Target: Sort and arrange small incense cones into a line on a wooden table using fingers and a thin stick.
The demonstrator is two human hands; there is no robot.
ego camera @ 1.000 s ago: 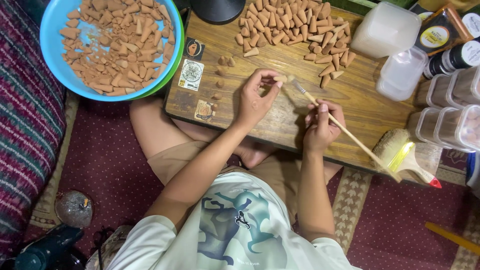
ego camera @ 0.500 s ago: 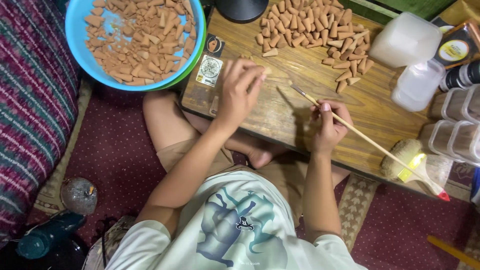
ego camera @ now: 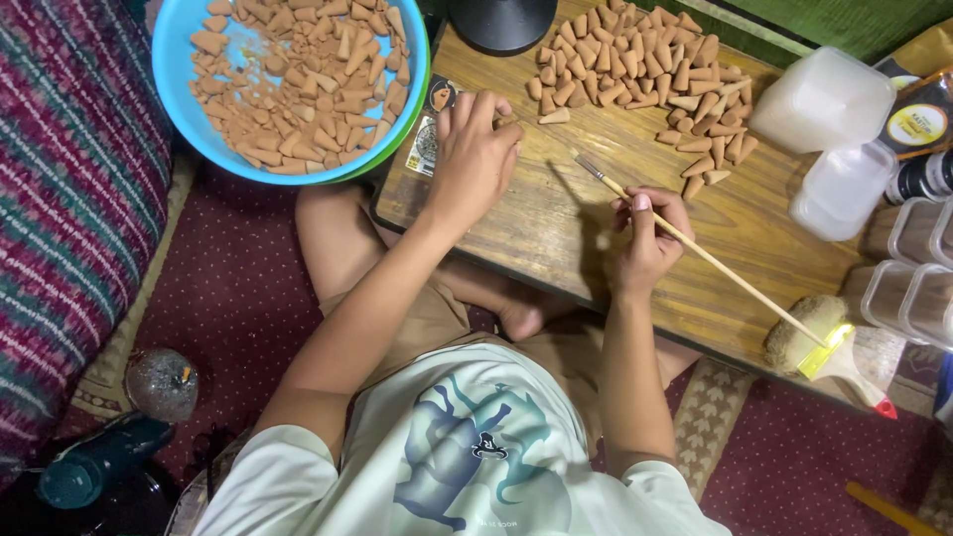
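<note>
My left hand (ego camera: 472, 149) lies knuckles up on the low wooden table (ego camera: 556, 228), over the stickers at its left end. Its fingers are curled, and a pale clay cone (ego camera: 510, 121) shows at the fingertips. In my right hand (ego camera: 645, 238) I pinch a thin paintbrush (ego camera: 715, 263) with a long wooden handle. The bristles point up and left, a little above the wood. A heap of terracotta cones (ego camera: 635, 60) lies at the table's far side. More cones fill a blue bowl (ego camera: 246, 45) to the left.
A black round base (ego camera: 501, 20) stands at the table's far edge. Clear plastic tubs (ego camera: 819, 99), dark jars (ego camera: 923, 119) and small clear boxes (ego camera: 913, 288) crowd the right end. A wide bristle brush (ego camera: 809, 337) lies near the front right corner. A striped cushion (ego camera: 69, 199) borders the left.
My left hand has carried the cone away from the brush tip, leftward to the table's left end by the stickers. My right hand kept its hold on the paintbrush.
</note>
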